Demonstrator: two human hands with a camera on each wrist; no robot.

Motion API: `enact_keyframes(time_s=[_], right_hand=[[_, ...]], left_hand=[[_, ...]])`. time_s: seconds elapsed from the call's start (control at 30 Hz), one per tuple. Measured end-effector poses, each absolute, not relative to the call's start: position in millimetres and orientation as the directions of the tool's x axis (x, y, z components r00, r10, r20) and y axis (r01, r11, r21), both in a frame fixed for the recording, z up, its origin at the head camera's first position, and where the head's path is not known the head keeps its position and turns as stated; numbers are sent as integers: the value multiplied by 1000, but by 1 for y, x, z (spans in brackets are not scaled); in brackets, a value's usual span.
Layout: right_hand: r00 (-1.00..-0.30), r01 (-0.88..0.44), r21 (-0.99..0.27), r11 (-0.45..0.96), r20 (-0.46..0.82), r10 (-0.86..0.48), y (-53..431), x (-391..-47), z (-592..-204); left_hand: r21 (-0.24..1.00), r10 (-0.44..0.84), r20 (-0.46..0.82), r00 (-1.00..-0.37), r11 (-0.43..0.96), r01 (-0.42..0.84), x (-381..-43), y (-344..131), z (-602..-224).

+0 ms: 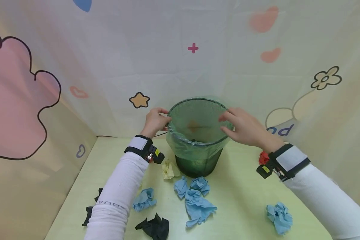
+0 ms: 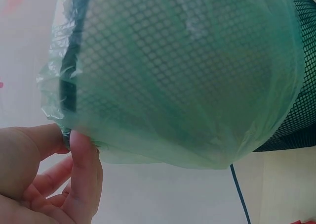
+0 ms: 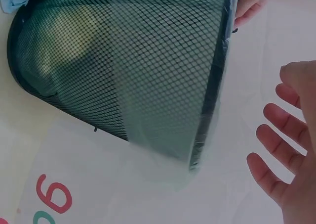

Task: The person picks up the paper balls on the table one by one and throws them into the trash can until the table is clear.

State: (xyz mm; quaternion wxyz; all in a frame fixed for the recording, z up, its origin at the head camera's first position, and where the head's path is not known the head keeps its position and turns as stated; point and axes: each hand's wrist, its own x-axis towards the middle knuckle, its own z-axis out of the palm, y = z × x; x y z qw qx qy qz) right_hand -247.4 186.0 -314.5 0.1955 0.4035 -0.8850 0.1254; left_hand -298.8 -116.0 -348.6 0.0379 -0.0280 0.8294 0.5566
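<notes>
A dark mesh wastebasket stands upright at the back of the table. Lining it is a translucent green plastic bag, folded down outside the rim. My left hand pinches the bag-covered rim on the left side, thumb and finger on either side of it in the left wrist view. On the right, my right hand hovers by the rim with fingers spread. In the right wrist view, that right hand is apart from the basket and holds nothing.
Crumpled blue papers lie in front of the basket, another blue ball at right. Black paper lies near the front, yellow paper beside the basket, and a red piece near my right wrist. A printed curtain hangs behind.
</notes>
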Motion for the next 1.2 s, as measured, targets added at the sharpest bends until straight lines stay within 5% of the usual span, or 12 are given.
enact_keyframes(time_s=[0.5,0.8,1.2], right_hand=[[-627,-730,-59,681,455,-632,222,-206,-363],[-771,-622,-147,769,283,-570,240,-181,-405],[-861,-504,-224,834,211,-464,264,-153,-453]], left_hand=[[921,-4,-97,-995,380,-91,-298,-122,-349],[920,-8,-83,-997,383,-80,-296,-124,-350],[925,-21,-95,-995,368,-97,-295,-123,-349]])
